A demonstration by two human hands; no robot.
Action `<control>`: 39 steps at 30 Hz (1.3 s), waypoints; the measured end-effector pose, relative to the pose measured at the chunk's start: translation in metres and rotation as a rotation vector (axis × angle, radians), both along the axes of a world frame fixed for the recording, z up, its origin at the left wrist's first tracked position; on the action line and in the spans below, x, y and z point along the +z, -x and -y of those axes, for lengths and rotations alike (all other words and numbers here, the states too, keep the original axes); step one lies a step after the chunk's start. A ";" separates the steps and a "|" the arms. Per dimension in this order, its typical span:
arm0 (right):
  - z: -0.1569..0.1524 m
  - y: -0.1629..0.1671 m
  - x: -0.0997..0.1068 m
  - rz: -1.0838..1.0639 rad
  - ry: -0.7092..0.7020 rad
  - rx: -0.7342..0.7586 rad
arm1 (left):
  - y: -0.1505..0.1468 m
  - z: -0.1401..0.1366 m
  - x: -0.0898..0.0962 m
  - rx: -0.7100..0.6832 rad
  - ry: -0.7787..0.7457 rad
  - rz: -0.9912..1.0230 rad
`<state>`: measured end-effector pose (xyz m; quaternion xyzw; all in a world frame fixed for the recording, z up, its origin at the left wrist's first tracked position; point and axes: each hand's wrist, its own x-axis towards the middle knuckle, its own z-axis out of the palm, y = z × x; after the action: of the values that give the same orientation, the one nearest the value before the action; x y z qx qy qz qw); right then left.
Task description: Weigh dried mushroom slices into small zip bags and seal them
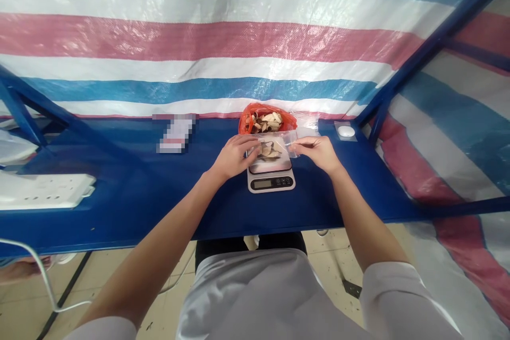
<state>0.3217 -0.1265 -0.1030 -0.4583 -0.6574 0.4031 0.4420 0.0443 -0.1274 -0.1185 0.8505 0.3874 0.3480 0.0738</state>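
A clear plastic bag (280, 143) with dried brown and pale slices (270, 151) inside lies over the plate of a small white kitchen scale (271, 183). My left hand (236, 156) is at the bag's left end, its fingers and thumb curved around that side; the fingertips are partly hidden. With thumb and forefinger together, my right hand (319, 152) pinches the bag's right end. Just behind the scale sits an open red plastic bag (245, 123) full of similar dried slices (271, 121). The scale's display shows no readable figure.
Another clear plastic sheet or bag (308, 123) lies behind my right hand. A round white object (346, 132) in clear wrapping is farther right. On the left are a blurred-out item (176, 134) and a white power strip (59, 191). Blue metal bars (380, 111) frame the blue table (131, 186).
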 end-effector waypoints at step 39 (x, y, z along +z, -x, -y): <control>-0.061 0.061 0.003 -0.457 0.202 -0.003 | -0.029 -0.025 0.033 0.030 0.786 1.244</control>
<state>0.2605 -0.0660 -0.1002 -0.3982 -0.4961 0.5591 0.5317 0.0733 -0.1028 -0.0858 0.4010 0.3817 0.6027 0.5748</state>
